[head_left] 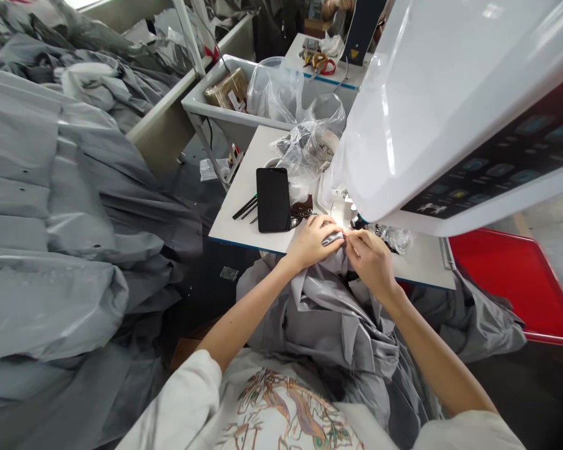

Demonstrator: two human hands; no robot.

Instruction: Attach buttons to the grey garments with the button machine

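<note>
Grey fabric (328, 312) lies bunched over my lap, and its upper edge runs up onto the table front. My left hand (313, 240) is closed on a fold of it, fingers pressing from above. From the other side my right hand (370, 253) pinches the same edge, its fingertips almost meeting the left ones. Just beyond the hands is the lit working area of a white machine (394, 112), with a small dark part close to my right fingers. What lies right between the fingertips is too small to make out.
A black phone (273, 200) and thin dark tools (245, 207) lie on the white table (234, 215). Clear plastic bags (304, 150) sit behind them. A grey bin (201, 94) stands farther back, heaped grey fabric (42, 187) at left, a red tray (511, 275) at right.
</note>
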